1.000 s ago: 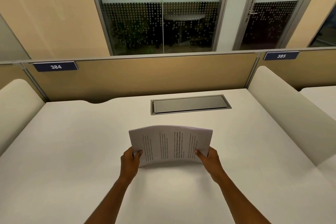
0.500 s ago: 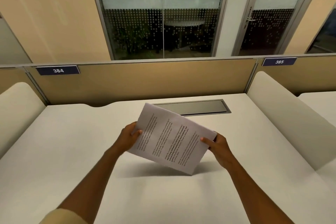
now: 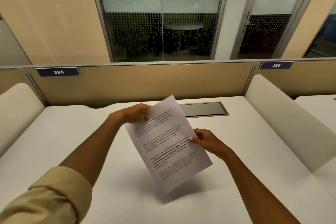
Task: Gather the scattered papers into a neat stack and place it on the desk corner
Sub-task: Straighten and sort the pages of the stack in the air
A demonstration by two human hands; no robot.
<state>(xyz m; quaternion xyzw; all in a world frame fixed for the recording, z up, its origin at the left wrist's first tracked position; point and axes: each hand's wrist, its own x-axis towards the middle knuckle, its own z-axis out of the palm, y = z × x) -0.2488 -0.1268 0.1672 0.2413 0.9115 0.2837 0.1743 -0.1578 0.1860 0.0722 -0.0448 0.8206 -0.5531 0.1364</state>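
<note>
A stack of white printed papers (image 3: 168, 147) hangs above the middle of the white desk (image 3: 63, 142), turned so that one corner points down and nearly meets the desk surface. My left hand (image 3: 135, 114) grips the stack's upper left edge. My right hand (image 3: 209, 142) pinches its right edge, thumb on the printed face. The sheets look aligned as one bundle; how many there are cannot be told. A soft shadow lies on the desk under the stack.
A grey cable hatch (image 3: 204, 108) is set into the desk at the back. A tan partition (image 3: 145, 82) with labels 384 and 385 closes the far edge. Cream side dividers stand at the left (image 3: 16, 111) and right (image 3: 283, 120).
The stack has been turned from lying landscape to nearly upright on one corner. My left hand rose toward the back, and my right hand shifted along the right edge.
</note>
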